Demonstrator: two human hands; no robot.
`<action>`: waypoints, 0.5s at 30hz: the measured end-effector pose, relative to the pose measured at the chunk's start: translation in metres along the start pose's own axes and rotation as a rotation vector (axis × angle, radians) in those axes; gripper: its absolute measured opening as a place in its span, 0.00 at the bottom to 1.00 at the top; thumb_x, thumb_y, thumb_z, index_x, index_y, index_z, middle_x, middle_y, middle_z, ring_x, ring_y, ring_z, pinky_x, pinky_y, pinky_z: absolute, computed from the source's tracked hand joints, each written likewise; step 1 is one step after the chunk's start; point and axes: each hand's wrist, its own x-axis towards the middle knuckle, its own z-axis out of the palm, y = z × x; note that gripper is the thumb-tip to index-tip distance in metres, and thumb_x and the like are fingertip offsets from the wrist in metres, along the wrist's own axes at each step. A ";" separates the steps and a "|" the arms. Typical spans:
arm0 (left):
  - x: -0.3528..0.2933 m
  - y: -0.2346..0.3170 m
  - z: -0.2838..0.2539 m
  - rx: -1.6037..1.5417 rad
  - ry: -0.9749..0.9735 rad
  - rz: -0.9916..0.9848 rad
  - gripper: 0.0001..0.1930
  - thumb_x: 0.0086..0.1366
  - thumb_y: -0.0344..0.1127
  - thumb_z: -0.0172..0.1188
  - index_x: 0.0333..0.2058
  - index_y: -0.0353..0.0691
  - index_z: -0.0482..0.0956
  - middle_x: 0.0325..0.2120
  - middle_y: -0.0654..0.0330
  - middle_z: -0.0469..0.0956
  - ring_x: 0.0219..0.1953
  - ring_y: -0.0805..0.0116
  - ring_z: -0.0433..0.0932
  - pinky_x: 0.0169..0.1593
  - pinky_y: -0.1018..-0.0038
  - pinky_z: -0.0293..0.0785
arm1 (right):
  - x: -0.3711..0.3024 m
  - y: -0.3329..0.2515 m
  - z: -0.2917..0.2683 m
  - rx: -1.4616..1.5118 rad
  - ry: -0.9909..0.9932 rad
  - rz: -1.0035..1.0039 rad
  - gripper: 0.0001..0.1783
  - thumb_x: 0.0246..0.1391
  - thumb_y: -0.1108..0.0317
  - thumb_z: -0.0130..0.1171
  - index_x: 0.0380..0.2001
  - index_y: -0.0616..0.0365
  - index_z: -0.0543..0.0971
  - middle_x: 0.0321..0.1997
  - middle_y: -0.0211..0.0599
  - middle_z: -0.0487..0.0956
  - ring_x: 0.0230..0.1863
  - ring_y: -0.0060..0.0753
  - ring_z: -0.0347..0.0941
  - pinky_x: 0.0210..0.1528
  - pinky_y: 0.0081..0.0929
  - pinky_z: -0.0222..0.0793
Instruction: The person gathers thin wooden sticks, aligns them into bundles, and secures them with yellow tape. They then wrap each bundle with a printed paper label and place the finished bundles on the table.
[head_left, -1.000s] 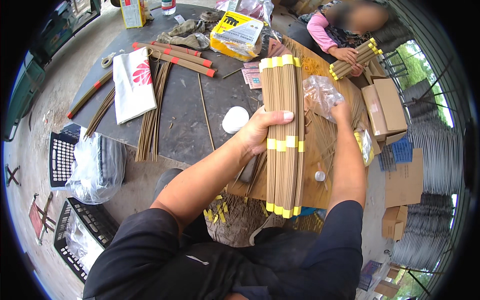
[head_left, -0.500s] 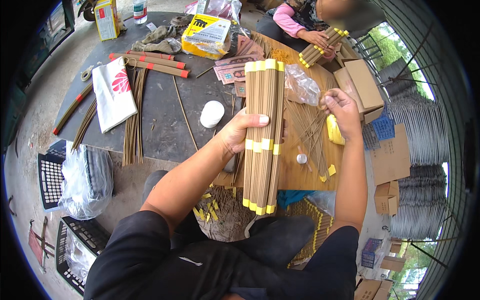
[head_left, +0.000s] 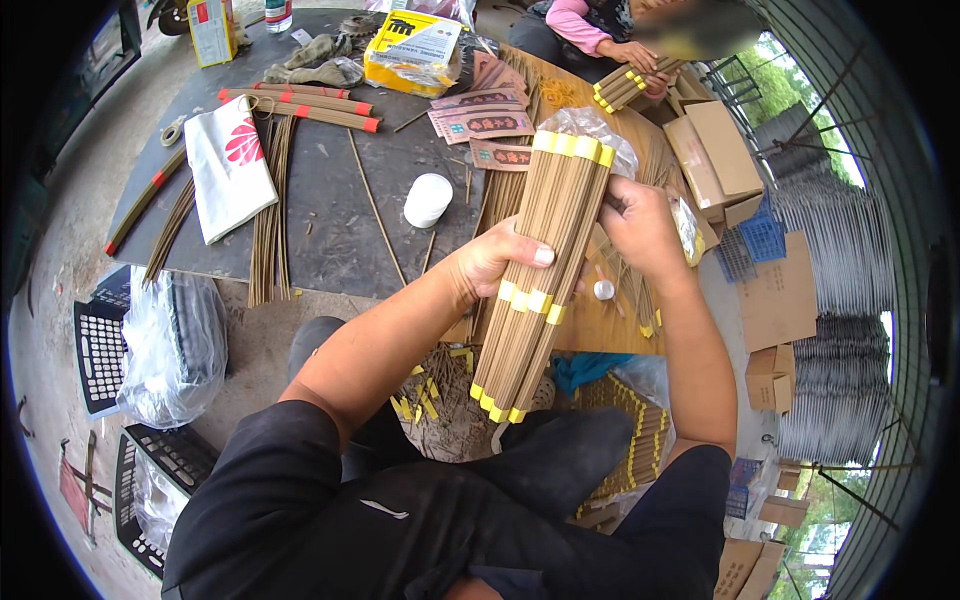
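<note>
My left hand (head_left: 505, 262) is closed around a cluster of incense stick bundles (head_left: 545, 240), thumb across the front. Yellow paper bands wrap these bundles at the top, middle and bottom, and the cluster tilts with its top to the right. Beside the upper right edge of the cluster is my right hand (head_left: 640, 232), its fingers curled and partly hidden behind the sticks. A thin tan loop like a rubber band showed at those fingers earlier; now it is out of sight. Loose incense sticks (head_left: 625, 275) lie on the wooden tabletop (head_left: 585, 335) beneath.
A dark table (head_left: 330, 220) bears red-banded bundles (head_left: 315, 115), a white bag (head_left: 228, 170), a white round container (head_left: 428, 200) and a yellow box (head_left: 412, 52). Another person's hands (head_left: 640, 65) hold yellow-banded bundles across the table. Black crates (head_left: 100, 350) stand left, cardboard boxes (head_left: 712, 165) right.
My right hand has moved left and down, from apart on the right to the cluster's upper edge. The cluster has tilted, its top swinging right and its bottom left.
</note>
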 end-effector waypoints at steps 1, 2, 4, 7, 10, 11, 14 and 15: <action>-0.002 0.001 0.001 0.010 -0.005 -0.005 0.42 0.51 0.34 0.73 0.64 0.34 0.64 0.46 0.38 0.81 0.47 0.43 0.85 0.53 0.49 0.83 | -0.001 0.003 0.004 -0.049 0.012 -0.036 0.08 0.56 0.71 0.64 0.37 0.63 0.82 0.31 0.54 0.82 0.34 0.56 0.81 0.37 0.36 0.76; -0.003 0.003 0.003 0.020 -0.010 -0.010 0.41 0.51 0.34 0.73 0.63 0.33 0.65 0.46 0.38 0.81 0.47 0.43 0.85 0.52 0.49 0.83 | -0.001 0.006 0.007 -0.094 0.036 -0.080 0.08 0.55 0.71 0.65 0.37 0.63 0.82 0.31 0.53 0.82 0.34 0.57 0.81 0.37 0.37 0.76; -0.006 0.005 0.004 0.043 -0.027 -0.025 0.41 0.50 0.34 0.73 0.62 0.32 0.66 0.45 0.38 0.81 0.46 0.43 0.85 0.50 0.50 0.84 | 0.000 0.010 0.012 -0.183 0.081 -0.172 0.09 0.53 0.72 0.66 0.37 0.63 0.81 0.32 0.51 0.81 0.35 0.58 0.81 0.37 0.38 0.76; -0.008 0.005 0.002 0.078 -0.040 -0.055 0.40 0.48 0.34 0.74 0.59 0.31 0.68 0.44 0.39 0.82 0.44 0.44 0.86 0.47 0.51 0.85 | -0.007 0.030 0.007 -0.151 0.109 -0.153 0.04 0.53 0.76 0.59 0.34 0.62 0.79 0.33 0.48 0.80 0.36 0.52 0.80 0.43 0.38 0.76; -0.010 0.009 -0.002 0.109 -0.043 -0.054 0.39 0.47 0.34 0.74 0.58 0.30 0.69 0.43 0.39 0.82 0.43 0.43 0.86 0.48 0.51 0.85 | -0.033 0.067 -0.007 0.413 -0.103 -0.012 0.03 0.53 0.80 0.55 0.30 0.63 0.78 0.36 0.40 0.80 0.38 0.39 0.80 0.54 0.41 0.76; -0.011 0.010 -0.003 0.100 -0.041 -0.062 0.38 0.47 0.33 0.75 0.58 0.30 0.70 0.43 0.40 0.82 0.43 0.43 0.86 0.48 0.51 0.85 | -0.047 0.077 -0.003 0.780 -0.129 0.046 0.04 0.53 0.81 0.55 0.31 0.64 0.78 0.37 0.39 0.80 0.38 0.38 0.79 0.56 0.42 0.75; -0.016 0.011 -0.006 0.087 -0.044 -0.100 0.37 0.46 0.32 0.75 0.56 0.29 0.71 0.42 0.40 0.82 0.43 0.43 0.86 0.48 0.52 0.85 | -0.060 0.079 0.030 1.667 -0.037 -0.055 0.12 0.53 0.82 0.52 0.41 0.67 0.79 0.46 0.42 0.81 0.40 0.40 0.81 0.60 0.48 0.75; -0.018 0.011 -0.005 0.086 -0.062 -0.118 0.37 0.45 0.32 0.75 0.56 0.29 0.72 0.42 0.40 0.82 0.43 0.43 0.86 0.48 0.52 0.85 | -0.063 0.075 0.038 1.918 0.033 -0.144 0.16 0.54 0.82 0.51 0.46 0.68 0.80 0.50 0.44 0.82 0.41 0.41 0.82 0.61 0.50 0.75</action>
